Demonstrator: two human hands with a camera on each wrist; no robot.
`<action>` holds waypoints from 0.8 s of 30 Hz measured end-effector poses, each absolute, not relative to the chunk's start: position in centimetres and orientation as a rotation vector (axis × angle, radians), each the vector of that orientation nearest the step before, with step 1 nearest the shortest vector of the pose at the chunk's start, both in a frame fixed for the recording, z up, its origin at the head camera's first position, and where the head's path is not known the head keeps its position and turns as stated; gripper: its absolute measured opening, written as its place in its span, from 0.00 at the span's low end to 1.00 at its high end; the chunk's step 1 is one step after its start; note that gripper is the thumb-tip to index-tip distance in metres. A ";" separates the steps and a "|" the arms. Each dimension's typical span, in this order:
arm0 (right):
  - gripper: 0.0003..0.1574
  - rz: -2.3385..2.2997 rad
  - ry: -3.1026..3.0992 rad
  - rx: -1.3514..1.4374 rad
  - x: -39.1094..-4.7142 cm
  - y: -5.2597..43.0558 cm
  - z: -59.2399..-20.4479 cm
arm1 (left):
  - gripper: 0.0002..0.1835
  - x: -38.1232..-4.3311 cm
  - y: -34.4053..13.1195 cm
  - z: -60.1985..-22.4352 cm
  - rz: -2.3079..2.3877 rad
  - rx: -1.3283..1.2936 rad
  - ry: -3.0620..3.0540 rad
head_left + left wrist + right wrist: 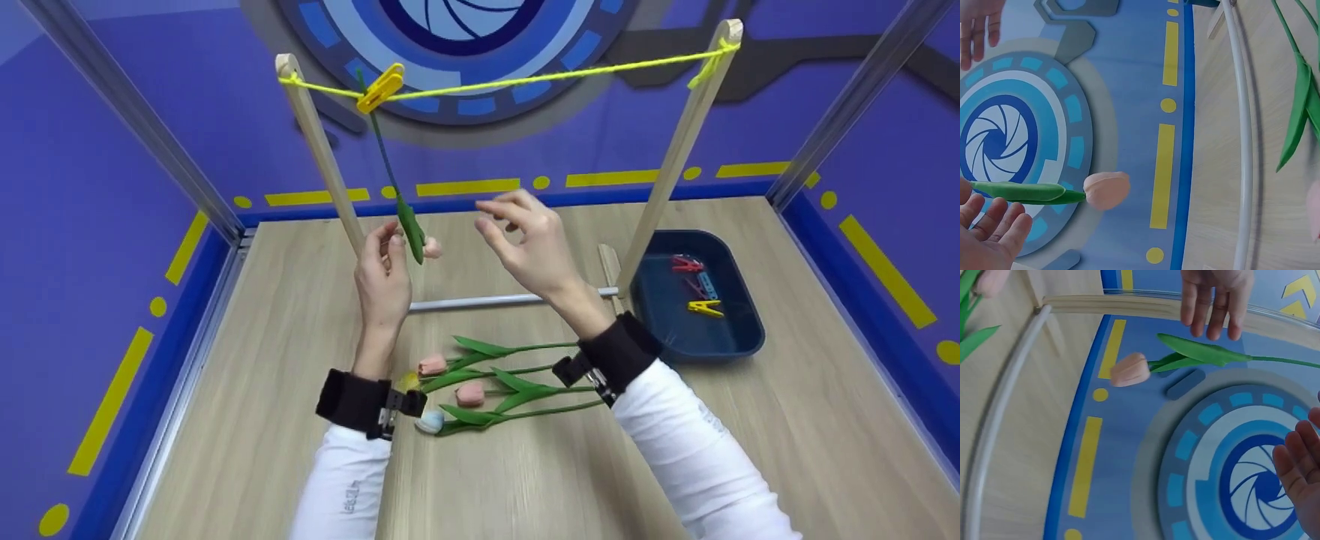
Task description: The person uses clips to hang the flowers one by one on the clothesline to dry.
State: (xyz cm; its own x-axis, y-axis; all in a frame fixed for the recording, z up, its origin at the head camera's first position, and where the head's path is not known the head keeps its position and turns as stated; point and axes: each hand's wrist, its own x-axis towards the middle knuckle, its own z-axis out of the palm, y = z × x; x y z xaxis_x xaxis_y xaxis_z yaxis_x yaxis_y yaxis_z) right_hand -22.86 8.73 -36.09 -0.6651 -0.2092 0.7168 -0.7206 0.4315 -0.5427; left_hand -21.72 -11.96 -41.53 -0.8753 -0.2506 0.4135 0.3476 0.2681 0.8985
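A pink artificial tulip hangs head down from a yellow string, its stem clipped by a yellow clothespin. My left hand is beside its leaves and blossom with the fingers loosely bent, holding nothing. In the right wrist view a small gap shows between that left hand and the tulip leaf. To the right of the flower, my right hand hovers in the air below the string, fingers spread and nothing in them.
Wooden posts carry the string, with a white rod between them low down. Several tulips, including a blue one, lie on the wooden table. At right, a dark blue bin contains several clothespins.
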 end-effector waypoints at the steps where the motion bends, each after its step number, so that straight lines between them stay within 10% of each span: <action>1: 0.16 1.204 -2.138 0.772 -22.7 9.0 -36.6 | 0.19 -21.6 -11.9 -41.7 -1.648 -0.090 -2.064; 24: 0.13 1.227 -2.261 0.501 -20.5 18.0 -46.2 | 0.17 -20.2 -10.6 -45.1 -1.711 -0.104 -2.158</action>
